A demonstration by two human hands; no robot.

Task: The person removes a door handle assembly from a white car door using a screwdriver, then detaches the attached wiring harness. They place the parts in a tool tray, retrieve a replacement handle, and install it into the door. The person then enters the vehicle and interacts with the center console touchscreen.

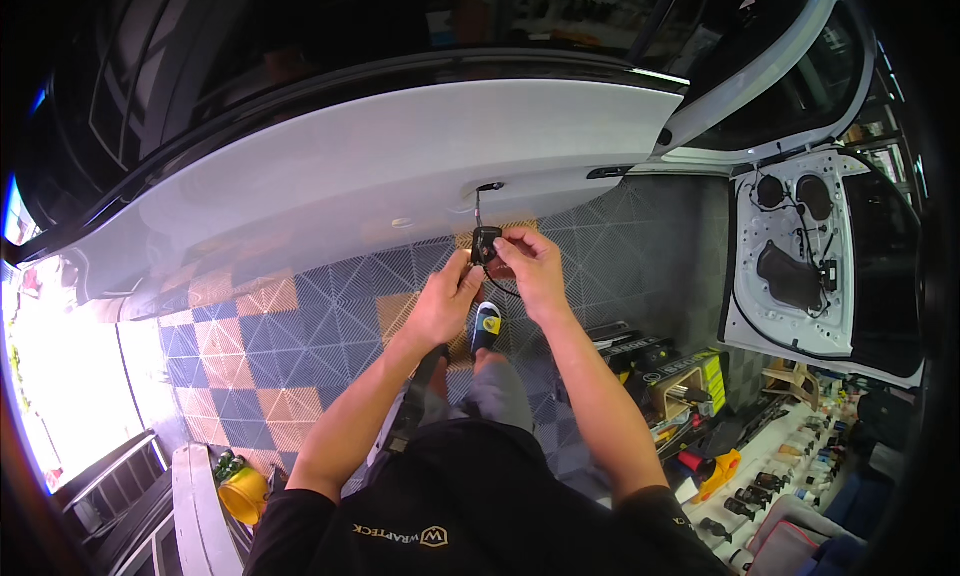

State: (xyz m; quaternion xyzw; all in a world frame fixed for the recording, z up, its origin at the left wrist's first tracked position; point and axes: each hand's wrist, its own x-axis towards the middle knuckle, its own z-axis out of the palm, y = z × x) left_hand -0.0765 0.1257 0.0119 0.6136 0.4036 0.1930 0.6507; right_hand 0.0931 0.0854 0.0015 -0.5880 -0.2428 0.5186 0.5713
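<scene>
Black part (486, 240) sits between left hand (446, 300) and right hand (536, 274), both gripping it.

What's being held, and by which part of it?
A small black part: the left hand holds its lower left side, the right hand its right side.

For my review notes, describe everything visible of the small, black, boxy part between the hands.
The small, black, boxy part looks plastic, squarish with rounded corners. The bare right hand grips its right edge; the left hand meets its lower left. A thin cable runs up from it toward the glossy white car panel above.
</scene>
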